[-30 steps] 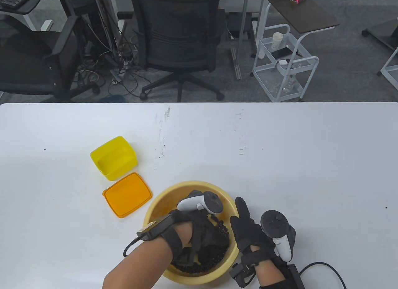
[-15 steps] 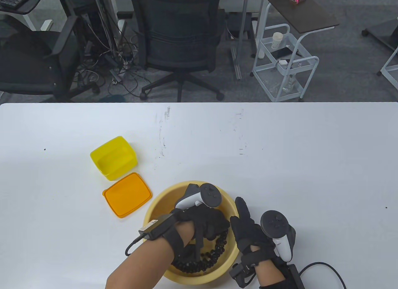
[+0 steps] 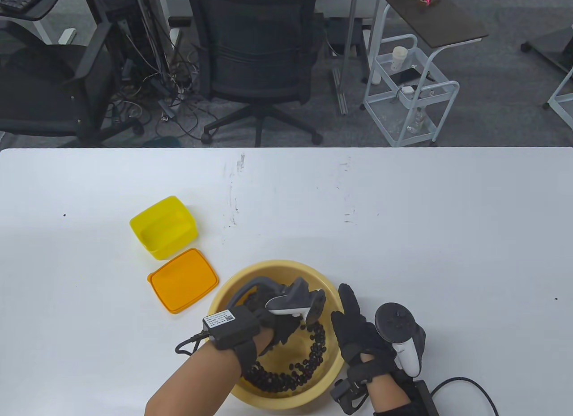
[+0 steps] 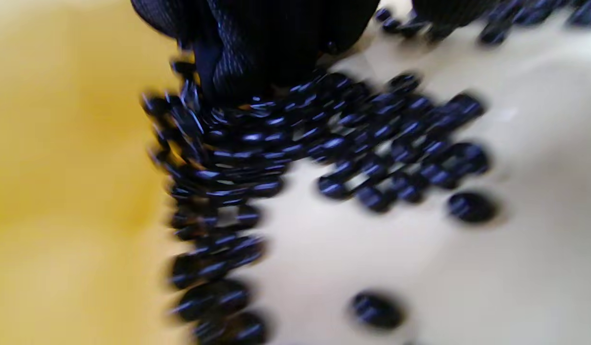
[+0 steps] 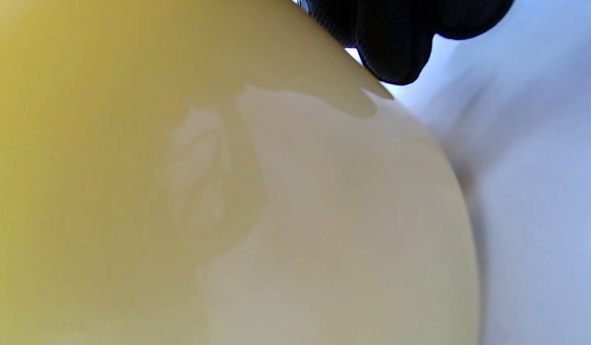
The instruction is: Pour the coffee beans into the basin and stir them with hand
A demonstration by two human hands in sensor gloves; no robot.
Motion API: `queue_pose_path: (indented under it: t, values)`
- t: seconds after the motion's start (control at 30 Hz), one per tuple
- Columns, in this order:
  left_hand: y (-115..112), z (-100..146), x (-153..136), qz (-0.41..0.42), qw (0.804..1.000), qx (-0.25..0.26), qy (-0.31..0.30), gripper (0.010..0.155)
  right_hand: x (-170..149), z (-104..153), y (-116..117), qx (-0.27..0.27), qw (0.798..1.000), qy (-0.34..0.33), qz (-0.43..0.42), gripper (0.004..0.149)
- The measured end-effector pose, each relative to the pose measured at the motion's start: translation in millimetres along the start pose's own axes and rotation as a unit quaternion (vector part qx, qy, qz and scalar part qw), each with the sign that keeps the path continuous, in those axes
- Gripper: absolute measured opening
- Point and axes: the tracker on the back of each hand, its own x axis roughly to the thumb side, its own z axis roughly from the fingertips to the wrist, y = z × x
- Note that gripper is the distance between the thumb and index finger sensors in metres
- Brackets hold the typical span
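Note:
The round yellow basin (image 3: 277,265) stands near the table's front edge, with dark coffee beans (image 3: 309,358) spread along its near and right inner side. My left hand (image 3: 278,328) is inside the basin, wrist rolled, its tracker on top of it. In the left wrist view its gloved fingers (image 4: 257,43) push into the blurred beans (image 4: 324,143) beside the basin wall (image 4: 61,167). My right hand (image 3: 353,322) lies flat with straight fingers against the basin's outer right side; one fingertip (image 5: 396,48) shows above the basin (image 5: 180,167).
An empty yellow box (image 3: 164,228) and its orange lid (image 3: 183,280) lie left of the basin. A cable (image 3: 465,384) trails from my right wrist at the front edge. Office chairs and a white cart stand beyond the table's far edge.
My left hand has swept through the beans toward the basin's left and far side and rolled over. More beans now show on the right. The right hand has stayed still.

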Motion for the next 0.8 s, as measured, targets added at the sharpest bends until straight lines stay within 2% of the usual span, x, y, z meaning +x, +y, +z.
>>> queue_pose_path:
  t: [0.1,0.17,0.23,0.3,0.37,0.43,0.47,0.53,0.6,0.7,0.8]
  values:
    - [-4.7,-3.9,-1.3,-0.008,0.995,-0.086,0.043,0.075,0.1,0.0,0.1,-0.001,1.000,0.000,0.001,0.063]
    - [-9.6,-6.8,-0.8,-0.001,0.988,-0.149,0.049,0.078,0.0,0.0,0.3,0.000,1.000,0.000,0.001,0.064]
    - [-11.5,-8.0,1.1,0.002,0.984,-0.173,0.035,0.078,0.3,0.0,0.5,-0.001,1.000,0.000,0.001,0.063]
    - [-16.5,-9.7,4.2,0.031,0.977,-0.209,0.001,0.077,0.1,0.0,0.3,-0.001,1.000,0.001,0.002,0.063]
    - [-23.4,-12.2,8.8,0.097,0.961,-0.254,-0.050,0.077,-0.1,0.1,0.3,0.000,1.000,0.001,0.001,0.063]
    - [-28.4,-13.6,15.3,0.193,0.933,-0.281,-0.118,0.077,0.6,0.1,0.8,0.000,1.000,0.000,0.001,0.063]
    - [-28.5,-13.6,16.8,0.219,0.924,-0.283,-0.137,0.077,0.8,0.1,0.8,-0.001,1.000,0.000,0.002,0.063]
    - [-26.3,-13.3,21.1,0.312,0.887,-0.270,-0.206,0.074,0.3,0.0,0.6,-0.001,1.000,0.001,0.002,0.063]
    - [-22.6,-13.2,22.4,0.373,0.860,-0.252,-0.238,0.072,0.3,0.2,0.5,-0.001,1.000,0.001,0.002,0.064]
    - [-16.8,-15.1,20.5,0.418,0.842,-0.217,-0.264,0.070,0.3,0.2,0.4,-0.001,1.000,0.001,0.003,0.063]
    - [-13.1,-16.2,16.4,0.444,0.838,-0.175,-0.265,0.070,0.1,0.3,0.3,-0.002,1.000,0.002,0.003,0.064]
